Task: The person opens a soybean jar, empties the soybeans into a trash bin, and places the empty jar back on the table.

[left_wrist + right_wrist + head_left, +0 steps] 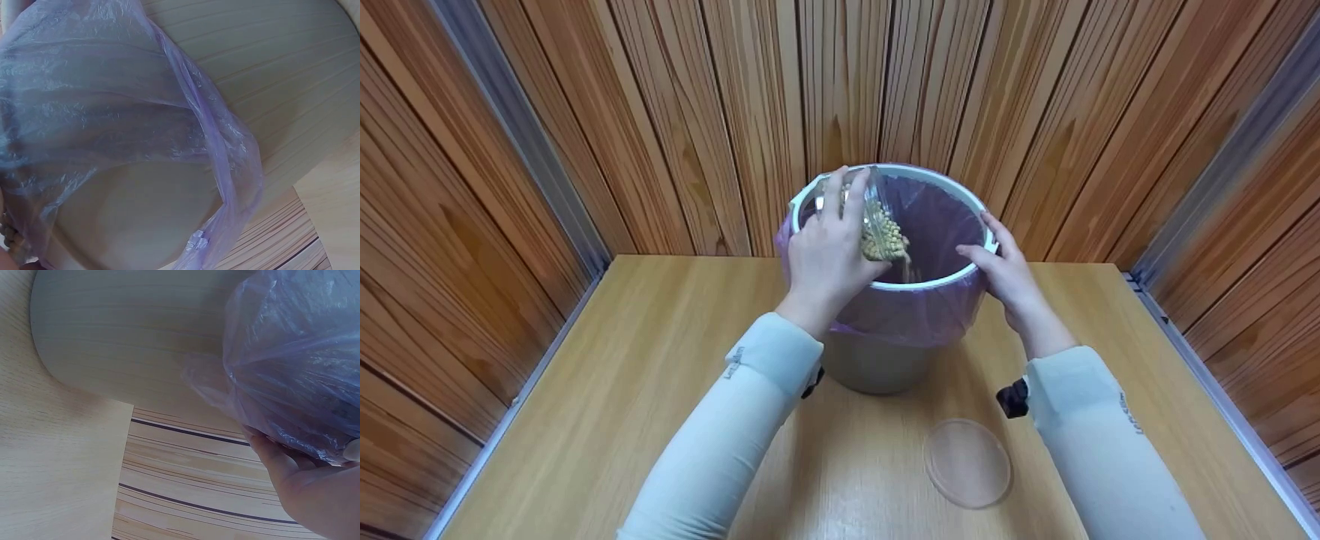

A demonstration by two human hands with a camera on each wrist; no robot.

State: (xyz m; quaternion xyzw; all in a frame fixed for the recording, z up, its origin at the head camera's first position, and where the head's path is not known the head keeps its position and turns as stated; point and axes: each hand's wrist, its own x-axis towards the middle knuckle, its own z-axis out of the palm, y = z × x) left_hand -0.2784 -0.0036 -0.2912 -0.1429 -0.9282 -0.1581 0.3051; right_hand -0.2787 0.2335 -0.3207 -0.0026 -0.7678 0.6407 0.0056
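Note:
My left hand [829, 251] holds a clear container [877, 193] tilted over the bin's mouth, its opening facing right and down. Small pale-yellow beans [883, 236] lie inside it, and some spill from its lower lip into the bin. The grey-beige bin [877, 367] stands upright, lined with a thin purple bag [915, 319] folded over the pale rim [928, 174]. At the rim's right side my right hand [1009, 274] grips the edge through the bag, thumb on the inside. The right wrist view shows that hand [315, 495] against the bag's outer fold. What lies at the bin's bottom is hidden.
A round clear lid [967, 463] lies flat on the wooden table [682, 360], in front of the bin and to its right. Wood-plank walls [765, 112] rise behind the table and at both sides, with metal strips [521, 135] at the corners.

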